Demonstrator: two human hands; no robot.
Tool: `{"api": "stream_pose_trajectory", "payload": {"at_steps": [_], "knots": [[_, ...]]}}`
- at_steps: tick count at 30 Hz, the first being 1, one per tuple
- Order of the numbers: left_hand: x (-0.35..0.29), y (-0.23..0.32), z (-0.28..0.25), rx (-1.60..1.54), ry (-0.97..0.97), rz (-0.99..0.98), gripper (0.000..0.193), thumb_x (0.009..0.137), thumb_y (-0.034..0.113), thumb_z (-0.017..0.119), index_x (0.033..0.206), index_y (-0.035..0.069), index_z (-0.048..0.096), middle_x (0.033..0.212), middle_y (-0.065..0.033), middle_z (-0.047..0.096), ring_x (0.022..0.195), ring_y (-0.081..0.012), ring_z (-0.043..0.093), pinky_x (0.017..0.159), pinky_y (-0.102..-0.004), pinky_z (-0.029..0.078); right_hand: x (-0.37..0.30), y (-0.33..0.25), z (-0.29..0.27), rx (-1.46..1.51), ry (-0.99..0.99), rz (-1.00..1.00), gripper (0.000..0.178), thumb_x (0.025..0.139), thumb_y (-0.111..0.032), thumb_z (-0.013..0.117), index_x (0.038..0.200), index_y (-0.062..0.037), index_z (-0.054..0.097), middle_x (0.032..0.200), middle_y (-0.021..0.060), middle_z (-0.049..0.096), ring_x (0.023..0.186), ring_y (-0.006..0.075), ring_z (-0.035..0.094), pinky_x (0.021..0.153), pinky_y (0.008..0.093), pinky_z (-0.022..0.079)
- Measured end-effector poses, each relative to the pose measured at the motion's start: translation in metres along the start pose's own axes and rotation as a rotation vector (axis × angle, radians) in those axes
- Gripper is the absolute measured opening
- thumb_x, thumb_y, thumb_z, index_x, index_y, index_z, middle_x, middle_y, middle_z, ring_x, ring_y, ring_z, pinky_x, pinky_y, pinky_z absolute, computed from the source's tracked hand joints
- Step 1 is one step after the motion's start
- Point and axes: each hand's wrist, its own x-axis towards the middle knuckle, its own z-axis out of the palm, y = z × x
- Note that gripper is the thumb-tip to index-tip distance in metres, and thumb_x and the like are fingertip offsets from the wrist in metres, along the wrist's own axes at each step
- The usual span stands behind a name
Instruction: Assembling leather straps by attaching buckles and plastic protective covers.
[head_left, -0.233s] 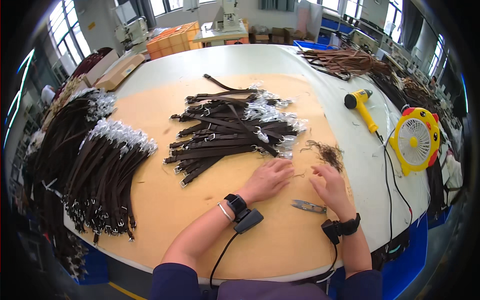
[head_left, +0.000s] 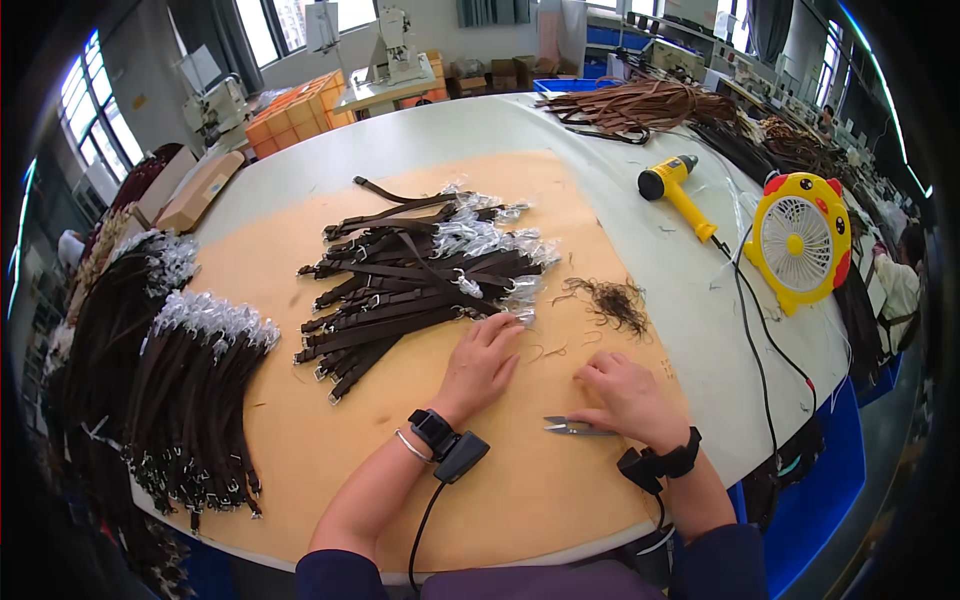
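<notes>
A: Identify the work surface.

B: A white table (head_left: 690, 265), partly covered by a tan sheet (head_left: 520, 495).

A: Locate the straps.

B: A dark strap stack (head_left: 190, 410) lies at the left, plastic-wrapped ends away from the person, buckles toward the person. The middle strap pile (head_left: 400, 285) lies crosswise on the tan sheet, buckles left, wrapped ends right.

A: List the equipment.

B: A yellow fan (head_left: 800, 245) is at the right edge; a yellow gun-shaped tool (head_left: 690, 208) lies near it, cord trailing toward the person.

A: Report both hands.

B: Left hand (head_left: 480, 367): palm down, fingers extended and close together, tips at the nearest wrapped end of the middle strap pile. Right hand (head_left: 630, 400): fingers curled, thumb extended left.

A: Smaller items?

B: A dark thread tuft (head_left: 615, 305) lies beyond the right hand. Metal snips (head_left: 578, 431) lie at the right thumb, blades pointing left; their handle is hidden, so whether the hand pinches it cannot be told.
</notes>
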Motion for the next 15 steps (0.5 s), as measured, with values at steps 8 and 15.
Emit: {"api": "stream_pose_trajectory", "payload": {"at_steps": [8,15], "knots": [[-0.001,0.018,0.008,0.047,-0.376,0.298,0.053,0.094,0.021,0.066,0.144,0.01,0.052,0.155,-0.0152,0.041,0.138,-0.0382,0.045,0.114,-0.0448,0.037,-0.012,-0.003,-0.004,0.028,-0.118,0.001,0.046,0.078,-0.041,0.081,0.106,-0.008,0.067,0.103,0.0083,0.064,0.102,0.0288,0.062,0.083,0.0399,0.053],[-0.002,0.014,0.021,-0.404,-0.073,-0.145,0.041,0.095,0.011,0.064,0.134,0.004,0.057,0.14,-0.0136,0.056,0.129,-0.0307,0.055,0.106,-0.0385,0.046,0.013,0.062,0.01,0.005,0.438,0.096,0.057,0.082,-0.04,0.079,0.125,-0.0052,0.064,0.135,0.0181,0.056,0.128,0.035,0.051,0.103,0.0421,0.047]]}}
